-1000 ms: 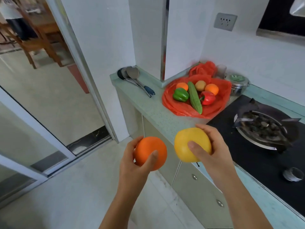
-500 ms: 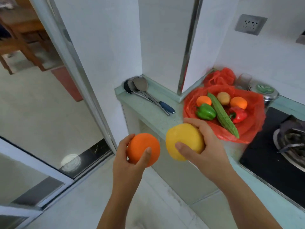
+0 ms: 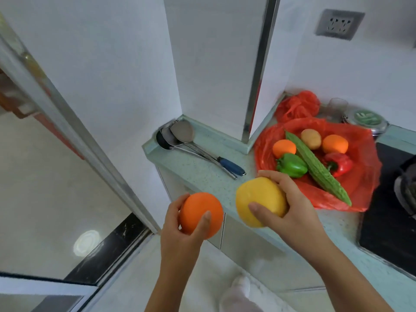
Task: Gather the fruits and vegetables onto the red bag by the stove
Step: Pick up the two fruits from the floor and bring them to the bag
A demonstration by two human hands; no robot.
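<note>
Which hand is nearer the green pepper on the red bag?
Right. The right hand, holding the yellow fruit, is in front of the green pepper at the red bag's edge; the left hand, holding an orange, is farther left, off the counter.

Both forearms bare up to the frame edge; left hand [image 3: 180,230] and right hand [image 3: 290,212] bare, thumbnails short; one foot [image 3: 240,287] in whitish covering, blurred, on the floor below the counter [image 3: 202,174] front.
</note>
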